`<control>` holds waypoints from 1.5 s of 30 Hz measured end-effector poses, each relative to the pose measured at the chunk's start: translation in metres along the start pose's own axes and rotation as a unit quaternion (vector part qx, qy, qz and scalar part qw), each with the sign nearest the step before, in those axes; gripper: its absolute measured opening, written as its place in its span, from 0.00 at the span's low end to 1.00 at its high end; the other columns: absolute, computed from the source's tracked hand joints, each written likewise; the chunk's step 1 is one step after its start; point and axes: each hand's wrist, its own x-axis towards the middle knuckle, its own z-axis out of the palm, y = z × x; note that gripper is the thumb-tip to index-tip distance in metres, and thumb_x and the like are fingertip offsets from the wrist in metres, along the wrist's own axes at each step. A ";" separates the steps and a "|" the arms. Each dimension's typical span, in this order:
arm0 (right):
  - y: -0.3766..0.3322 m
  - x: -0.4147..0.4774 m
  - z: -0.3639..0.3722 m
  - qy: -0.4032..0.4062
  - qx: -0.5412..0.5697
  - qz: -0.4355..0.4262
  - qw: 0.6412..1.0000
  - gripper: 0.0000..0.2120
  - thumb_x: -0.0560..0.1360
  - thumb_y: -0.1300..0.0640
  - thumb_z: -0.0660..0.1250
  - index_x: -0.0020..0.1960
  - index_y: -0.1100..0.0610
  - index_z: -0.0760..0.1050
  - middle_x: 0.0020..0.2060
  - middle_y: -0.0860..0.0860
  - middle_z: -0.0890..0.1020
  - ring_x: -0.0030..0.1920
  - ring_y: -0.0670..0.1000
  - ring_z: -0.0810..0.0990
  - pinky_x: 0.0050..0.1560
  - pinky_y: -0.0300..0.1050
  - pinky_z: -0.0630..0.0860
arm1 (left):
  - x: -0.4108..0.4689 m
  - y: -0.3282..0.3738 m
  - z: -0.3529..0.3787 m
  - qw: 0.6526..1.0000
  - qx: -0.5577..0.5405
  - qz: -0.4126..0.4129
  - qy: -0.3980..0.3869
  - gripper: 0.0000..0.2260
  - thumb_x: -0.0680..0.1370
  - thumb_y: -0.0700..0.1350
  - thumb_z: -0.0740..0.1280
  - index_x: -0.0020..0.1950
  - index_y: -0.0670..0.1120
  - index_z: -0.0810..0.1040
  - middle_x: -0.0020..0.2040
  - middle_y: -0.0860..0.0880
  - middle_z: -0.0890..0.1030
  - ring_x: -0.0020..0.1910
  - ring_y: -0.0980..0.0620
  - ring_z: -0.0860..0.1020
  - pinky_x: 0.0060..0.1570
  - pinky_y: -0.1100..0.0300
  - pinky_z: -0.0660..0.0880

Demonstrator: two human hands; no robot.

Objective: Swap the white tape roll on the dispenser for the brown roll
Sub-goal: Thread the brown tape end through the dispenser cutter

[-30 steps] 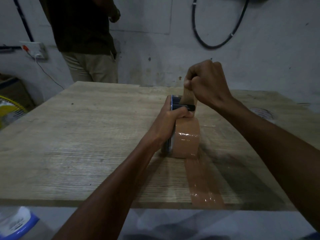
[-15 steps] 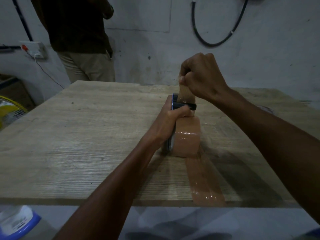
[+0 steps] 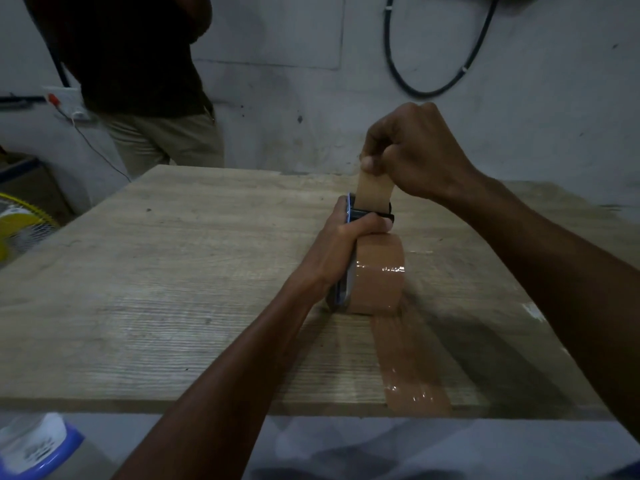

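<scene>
Now threading | right hand [image 3: 412, 150] pinching tape end [image 3: 374, 188], drawn up | left hand [image 3: 341, 247] clamping dispenser [image 3: 349, 216] with brown roll [image 3: 379, 275] mounted, upright on table [image 3: 173, 271] | next, likely: feed over blade, keep tension.

Before you stands a wooden table [image 3: 166, 278] with a pale, grey-brown grain running across its top. On it, right of the middle, the dispenser [image 3: 343, 296] rests upright with the brown roll [image 3: 379, 275] mounted on it, the roll's lower edge touching the wood. From the foot of that roll a strip of brown tape [image 3: 408, 368] lies stuck flat to the top and runs to the near edge, close to the near right corner, glossy where light catches it.
</scene>
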 end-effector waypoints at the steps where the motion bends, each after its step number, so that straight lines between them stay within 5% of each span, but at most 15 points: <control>1: -0.001 -0.001 -0.003 -0.004 -0.001 0.003 1.000 0.04 0.71 0.61 0.72 0.43 0.60 0.85 0.35 0.52 0.84 0.36 0.48 0.81 0.43 0.52 0.81 | 0.000 0.000 0.000 1.000 -0.004 0.000 -0.001 0.25 0.71 0.53 0.70 0.64 0.46 0.71 0.51 0.44 0.79 0.42 0.51 0.80 0.44 0.53 0.78; 10: -0.020 -0.006 -0.020 0.017 -0.050 -0.017 0.998 0.03 0.74 0.57 0.72 0.47 0.55 0.85 0.40 0.46 0.84 0.39 0.42 0.80 0.49 0.49 0.81 | -0.001 -0.004 -0.002 0.999 -0.044 -0.017 0.018 0.23 0.72 0.52 0.69 0.65 0.47 0.69 0.51 0.45 0.78 0.41 0.52 0.81 0.41 0.54 0.77; 14: -0.027 -0.008 -0.043 0.147 0.040 0.010 0.988 0.03 0.75 0.57 0.72 0.48 0.55 0.83 0.39 0.42 0.80 0.37 0.33 0.77 0.45 0.31 0.76 | -0.003 -0.003 -0.004 0.995 -0.087 -0.035 0.023 0.21 0.73 0.52 0.70 0.62 0.47 0.70 0.50 0.45 0.78 0.38 0.53 0.81 0.38 0.56 0.78; 18: -0.024 -0.052 -0.019 0.151 0.074 0.073 0.983 0.03 0.75 0.57 0.72 0.44 0.50 0.80 0.36 0.41 0.78 0.34 0.33 0.75 0.38 0.24 0.69 | -0.003 -0.002 0.001 0.981 -0.181 -0.043 0.053 0.12 0.80 0.44 0.64 0.62 0.41 0.74 0.51 0.40 0.82 0.43 0.48 0.84 0.42 0.54 0.81; 20: -0.025 -0.087 0.002 0.164 0.074 0.082 0.980 0.06 0.76 0.59 0.71 0.43 0.50 0.77 0.36 0.43 0.78 0.34 0.38 0.76 0.37 0.26 0.71 | 0.002 -0.004 0.001 0.966 -0.248 -0.041 0.065 0.15 0.82 0.43 0.59 0.64 0.36 0.75 0.55 0.35 0.82 0.50 0.41 0.83 0.50 0.51 0.81; 23: -0.034 -0.138 0.033 0.167 0.042 0.002 0.985 0.05 0.74 0.65 0.67 0.46 0.57 0.80 0.41 0.52 0.82 0.40 0.47 0.76 0.44 0.38 0.73 | 0.003 -0.004 0.000 0.946 -0.291 -0.089 0.115 0.14 0.83 0.46 0.56 0.54 0.40 0.78 0.44 0.40 0.83 0.41 0.44 0.83 0.42 0.53 0.81; 26: -0.045 -0.165 0.064 0.064 0.001 -0.082 0.995 0.16 0.67 0.64 0.61 0.52 0.58 0.80 0.44 0.53 0.83 0.45 0.51 0.78 0.51 0.43 0.74 | 0.004 -0.007 0.003 0.937 -0.279 -0.120 0.172 0.15 0.84 0.48 0.57 0.56 0.38 0.78 0.49 0.38 0.81 0.43 0.44 0.81 0.41 0.53 0.79; 29: -0.043 -0.157 0.083 0.036 -0.038 0.003 0.999 0.22 0.67 0.61 0.61 0.59 0.62 0.79 0.49 0.55 0.84 0.47 0.53 0.83 0.54 0.43 0.79 | 0.004 -0.008 0.005 0.941 -0.266 -0.098 0.182 0.18 0.84 0.49 0.59 0.64 0.36 0.76 0.54 0.36 0.81 0.47 0.42 0.82 0.45 0.51 0.81; 33: -0.035 -0.133 0.096 0.031 -0.039 0.115 0.992 0.23 0.72 0.58 0.58 0.64 0.65 0.76 0.53 0.58 0.83 0.50 0.57 0.83 0.51 0.50 0.82 | 0.004 -0.008 0.002 0.968 -0.207 -0.033 0.141 0.19 0.83 0.48 0.61 0.74 0.47 0.72 0.64 0.42 0.81 0.53 0.46 0.84 0.44 0.55 0.81; 38: -0.031 -0.107 0.082 0.072 0.054 0.264 0.960 0.18 0.79 0.51 0.65 0.65 0.54 0.67 0.58 0.51 0.79 0.53 0.49 0.81 0.49 0.41 0.78 | -0.004 -0.004 0.003 0.983 -0.138 0.017 0.118 0.15 0.80 0.45 0.67 0.67 0.48 0.77 0.58 0.47 0.85 0.55 0.46 0.85 0.51 0.52 0.81; 41: -0.017 -0.100 0.081 0.069 0.108 0.312 0.941 0.25 0.77 0.46 0.69 0.69 0.54 0.66 0.62 0.51 0.78 0.58 0.51 0.80 0.49 0.40 0.77 | -0.003 -0.006 -0.001 0.978 -0.099 0.037 0.179 0.12 0.75 0.43 0.74 0.58 0.47 0.83 0.55 0.46 0.86 0.52 0.47 0.86 0.53 0.46 0.82; 45: -0.003 -0.102 0.091 0.048 0.142 0.283 0.947 0.18 0.76 0.48 0.70 0.62 0.54 0.74 0.56 0.51 0.83 0.49 0.46 0.79 0.43 0.29 0.73 | -0.001 -0.011 -0.002 0.975 -0.020 0.055 0.215 0.25 0.64 0.55 0.81 0.59 0.50 0.83 0.55 0.50 0.85 0.53 0.50 0.85 0.52 0.44 0.83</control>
